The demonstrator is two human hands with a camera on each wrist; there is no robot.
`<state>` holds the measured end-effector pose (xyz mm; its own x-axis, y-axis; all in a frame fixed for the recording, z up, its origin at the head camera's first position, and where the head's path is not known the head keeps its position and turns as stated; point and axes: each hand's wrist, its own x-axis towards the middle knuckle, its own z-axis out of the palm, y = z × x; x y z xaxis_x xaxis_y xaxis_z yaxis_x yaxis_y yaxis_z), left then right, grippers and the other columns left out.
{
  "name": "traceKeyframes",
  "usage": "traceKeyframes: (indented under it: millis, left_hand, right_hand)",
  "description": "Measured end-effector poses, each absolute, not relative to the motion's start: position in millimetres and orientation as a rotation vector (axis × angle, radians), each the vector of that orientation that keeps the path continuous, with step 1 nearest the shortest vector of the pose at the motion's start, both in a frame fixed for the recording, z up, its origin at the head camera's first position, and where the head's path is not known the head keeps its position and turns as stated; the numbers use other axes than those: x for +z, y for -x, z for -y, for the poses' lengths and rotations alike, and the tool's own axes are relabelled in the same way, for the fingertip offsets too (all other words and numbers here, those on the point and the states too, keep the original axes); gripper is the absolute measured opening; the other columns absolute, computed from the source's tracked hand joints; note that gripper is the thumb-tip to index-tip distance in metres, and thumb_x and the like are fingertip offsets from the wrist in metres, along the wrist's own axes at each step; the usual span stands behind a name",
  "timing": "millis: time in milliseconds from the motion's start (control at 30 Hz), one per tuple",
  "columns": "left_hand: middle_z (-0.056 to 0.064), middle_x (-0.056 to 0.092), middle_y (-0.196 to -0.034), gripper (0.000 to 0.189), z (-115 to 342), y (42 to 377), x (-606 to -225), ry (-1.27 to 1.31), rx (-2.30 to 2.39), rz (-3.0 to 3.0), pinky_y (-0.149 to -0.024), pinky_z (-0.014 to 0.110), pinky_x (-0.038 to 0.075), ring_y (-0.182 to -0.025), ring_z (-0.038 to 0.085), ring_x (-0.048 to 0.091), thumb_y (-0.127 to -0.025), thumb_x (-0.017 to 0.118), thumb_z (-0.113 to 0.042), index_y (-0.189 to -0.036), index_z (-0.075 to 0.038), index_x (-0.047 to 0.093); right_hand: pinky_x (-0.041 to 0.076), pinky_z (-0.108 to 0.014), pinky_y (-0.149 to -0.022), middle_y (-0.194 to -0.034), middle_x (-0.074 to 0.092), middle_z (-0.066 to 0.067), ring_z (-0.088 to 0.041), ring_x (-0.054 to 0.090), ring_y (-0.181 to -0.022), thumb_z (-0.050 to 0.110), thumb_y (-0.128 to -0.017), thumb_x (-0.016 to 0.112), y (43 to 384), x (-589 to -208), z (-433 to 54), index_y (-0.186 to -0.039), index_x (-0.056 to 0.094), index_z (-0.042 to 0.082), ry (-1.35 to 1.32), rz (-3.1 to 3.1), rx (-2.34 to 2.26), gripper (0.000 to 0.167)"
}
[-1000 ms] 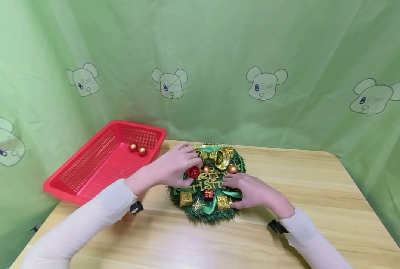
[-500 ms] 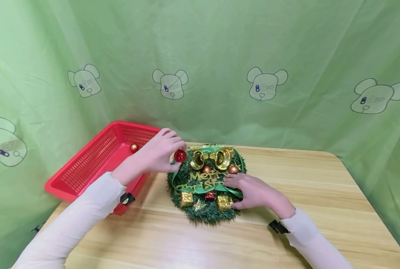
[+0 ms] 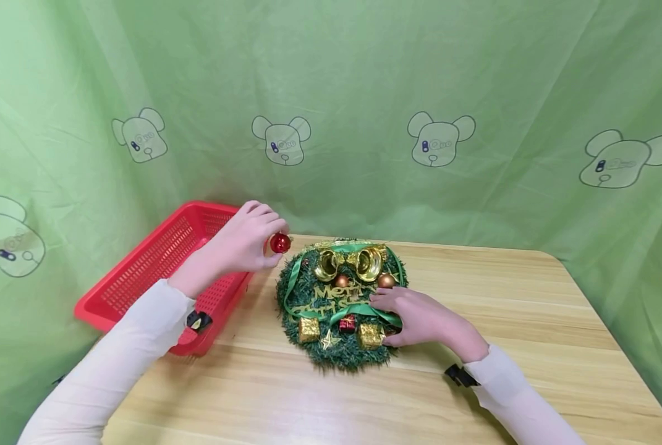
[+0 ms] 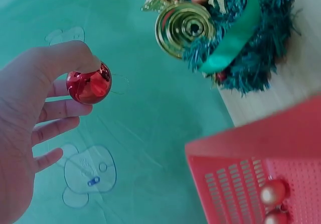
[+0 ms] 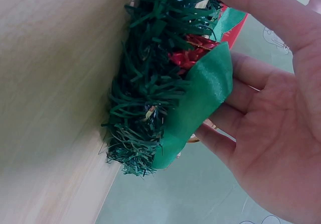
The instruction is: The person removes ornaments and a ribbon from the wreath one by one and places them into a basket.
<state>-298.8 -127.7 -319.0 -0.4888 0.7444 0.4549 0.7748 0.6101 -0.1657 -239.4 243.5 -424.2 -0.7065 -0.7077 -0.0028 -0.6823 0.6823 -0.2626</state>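
Observation:
My left hand point(image 3: 238, 238) pinches a shiny red bauble point(image 3: 280, 243) between thumb and fingers, in the air beside the red basket. A thin hanging loop shows on the bauble point(image 4: 90, 86) in the left wrist view. On the table lies a green tinsel Christmas wreath point(image 3: 306, 281) with gold bells point(image 3: 367, 262), gold lettering point(image 3: 331, 292) and green ribbon point(image 3: 358, 310). My right hand point(image 3: 420, 318) rests on the wreath's right side, fingers over it and thumb by a gold gift box point(image 3: 370, 335). In the right wrist view its fingers reach along the ribbon point(image 5: 200, 98).
The red plastic basket point(image 3: 105, 315) stands at the left, partly hidden by my left arm. Copper-coloured balls point(image 4: 273, 192) lie in it. Wooden tabletop point(image 3: 509, 296) extends right of the wreath, and a green curtain point(image 3: 353, 185) hangs behind the table.
My left hand has carried the red bauble up and left, away from the wreath toward the basket. The green ribbon's hanging loop now lies higher across the wreath. The right hand stays put.

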Motion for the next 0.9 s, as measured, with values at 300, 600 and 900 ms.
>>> traceKeyframes:
  millis: [300, 600, 900]
  left_hand:
    - [0.006, 0.071, -0.093, 0.028, 154.2, 310.4, -314.7, 1.071, -0.084, 2.432, -0.102, 0.052, 0.041, -0.099, 0.030, 0.059, -0.078, 0.077, -0.024, -0.101, -0.009, 0.068]
    - [0.009, 0.071, -0.096, 0.029, 182.5, 327.5, -323.7, 0.889, -0.047, 2.487, -0.101, 0.055, 0.040, -0.101, 0.031, 0.058, -0.076, 0.076, -0.024, -0.098, -0.008, 0.067]
    - [0.013, 0.070, -0.095, 0.031, 208.3, 345.0, -335.2, 0.724, -0.067, 2.499, -0.101, 0.058, 0.038, -0.100, 0.034, 0.055, -0.076, 0.073, -0.026, -0.097, -0.005, 0.065]
  right_hand:
    - [0.038, -0.059, -0.114, -0.150, 0.055, -0.015, -0.042, 0.046, -0.142, 0.032, -0.078, 0.087, 239.0, -423.6, -243.3, -0.138, 0.062, 0.004, 1.141, -2.784, -0.376, 0.071]
    - [0.038, -0.059, -0.114, -0.149, 0.055, -0.015, -0.041, 0.046, -0.142, 0.032, -0.078, 0.087, 239.6, -424.7, -243.7, -0.138, 0.062, 0.004, 1.138, -2.786, -0.368, 0.071]
    - [0.039, -0.059, -0.114, -0.150, 0.055, -0.015, -0.042, 0.047, -0.142, 0.033, -0.078, 0.086, 240.9, -424.1, -244.1, -0.138, 0.062, 0.005, 1.144, -2.790, -0.364, 0.070]
